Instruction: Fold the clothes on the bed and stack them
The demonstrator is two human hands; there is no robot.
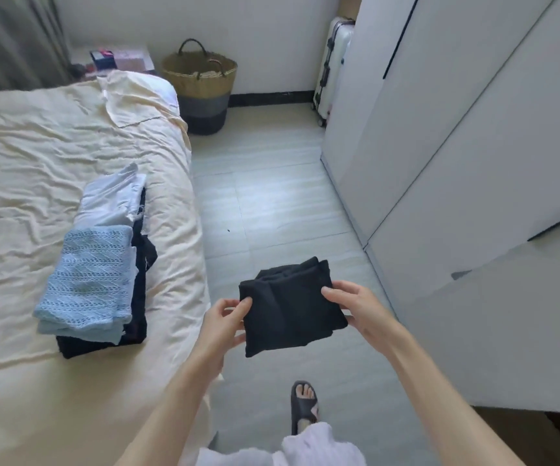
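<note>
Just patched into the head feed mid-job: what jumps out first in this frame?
A folded black garment held in the air over the floor, the left hand and right hand each gripping a side. To the left, on the cream bed, a stack of folded clothes topped by a light blue knit. A woven basket stands by the far wall.

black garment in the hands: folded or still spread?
Folded. The black garment is a compact layered rectangle, held at its edges by the left hand and right hand above the floor, beside the bed.
</note>
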